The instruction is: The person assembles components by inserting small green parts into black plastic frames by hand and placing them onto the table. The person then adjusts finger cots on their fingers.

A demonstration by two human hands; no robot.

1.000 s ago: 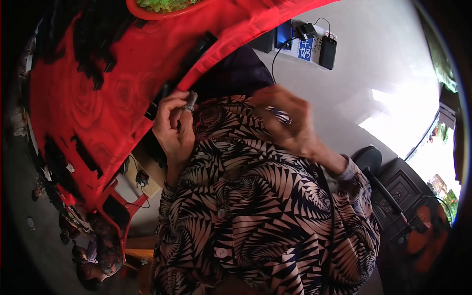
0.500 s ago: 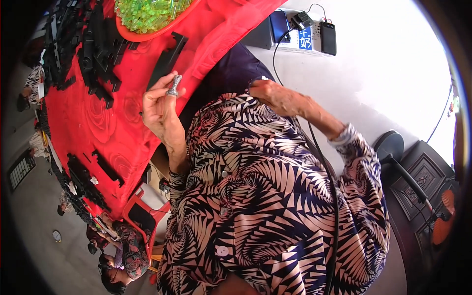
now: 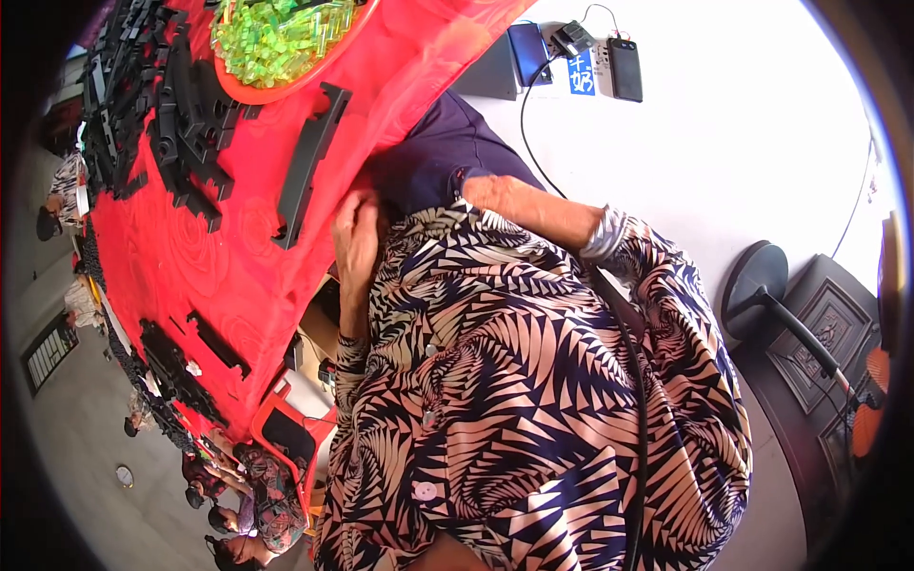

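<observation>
Since the earlier pictures, the left hand has dropped from a raised position to the near edge of the red-covered tabletop, just beside the long curved black part. The small grey piece formerly pinched in its grip is no longer visible. The right hand, earlier raised near the left, is now hidden; only the right forearm shows. The view has swung: the orange tray of green pieces now shows more fully.
</observation>
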